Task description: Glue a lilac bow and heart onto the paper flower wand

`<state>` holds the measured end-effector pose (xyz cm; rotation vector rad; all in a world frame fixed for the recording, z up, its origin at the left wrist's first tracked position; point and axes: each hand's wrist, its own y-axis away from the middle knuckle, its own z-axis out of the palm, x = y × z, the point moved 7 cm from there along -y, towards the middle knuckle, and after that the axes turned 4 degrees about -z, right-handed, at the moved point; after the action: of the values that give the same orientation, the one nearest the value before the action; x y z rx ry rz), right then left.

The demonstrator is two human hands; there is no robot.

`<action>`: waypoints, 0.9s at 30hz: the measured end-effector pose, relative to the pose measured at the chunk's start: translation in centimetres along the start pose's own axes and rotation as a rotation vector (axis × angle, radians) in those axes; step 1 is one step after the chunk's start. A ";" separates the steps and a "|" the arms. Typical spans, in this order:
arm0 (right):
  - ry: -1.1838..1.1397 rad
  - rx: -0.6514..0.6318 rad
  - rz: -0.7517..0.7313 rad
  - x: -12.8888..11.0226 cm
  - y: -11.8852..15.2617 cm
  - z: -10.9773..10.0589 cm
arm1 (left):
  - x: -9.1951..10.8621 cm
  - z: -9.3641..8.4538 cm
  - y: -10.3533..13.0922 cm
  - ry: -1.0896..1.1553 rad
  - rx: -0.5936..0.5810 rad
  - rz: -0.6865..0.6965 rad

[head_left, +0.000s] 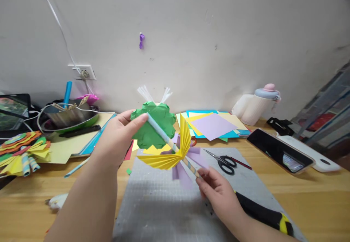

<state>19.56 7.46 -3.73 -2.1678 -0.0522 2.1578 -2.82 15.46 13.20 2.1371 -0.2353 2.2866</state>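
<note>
Above the grey cutting mat [153,205], both my hands hold a paper flower [142,134] with its green scalloped side towards me. My left hand [117,132] grips the green edge, its thumb by the top of a striped rolled-paper stem [161,132]. The stem slants down to the right, and my right hand [218,189] pinches its lower end. Two yellow pleated paper leaves [161,161] spread from the stem, with purple paper strips [180,172] behind them. White fringed tufts [144,93] stick up beyond the green edge. My left fingertips are hidden behind the flower.
Black scissors [225,163] and a black-and-yellow tool handle [259,209] lie on the mat. Coloured paper sheets [214,125] are stacked behind. A phone [279,150] and a bottle [259,103] stand right. Another paper flower [24,149] and a pan [91,121] are left.
</note>
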 end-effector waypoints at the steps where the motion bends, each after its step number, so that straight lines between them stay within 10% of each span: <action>1: -0.016 -0.006 -0.001 -0.1 0.0 0.1 | -0.1 -0.2 -0.3 0.045 0.009 0.009; 9: -0.361 -0.074 0.248 0.4 0.6 1.6 | -3.5 -0.3 -2.7 0.006 0.144 -0.008; 19: -0.820 -0.228 0.380 0.2 0.8 3.6 | -8.3 8.9 -0.4 0.120 -0.249 -0.200; 27: -0.797 -0.267 0.384 0.8 0.9 4.0 | -10.3 9.8 0.0 0.147 -0.198 -0.271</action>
<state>15.58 6.73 -4.63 -1.3339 0.0325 3.2648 7.60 15.41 3.57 1.7774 -0.1522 2.1526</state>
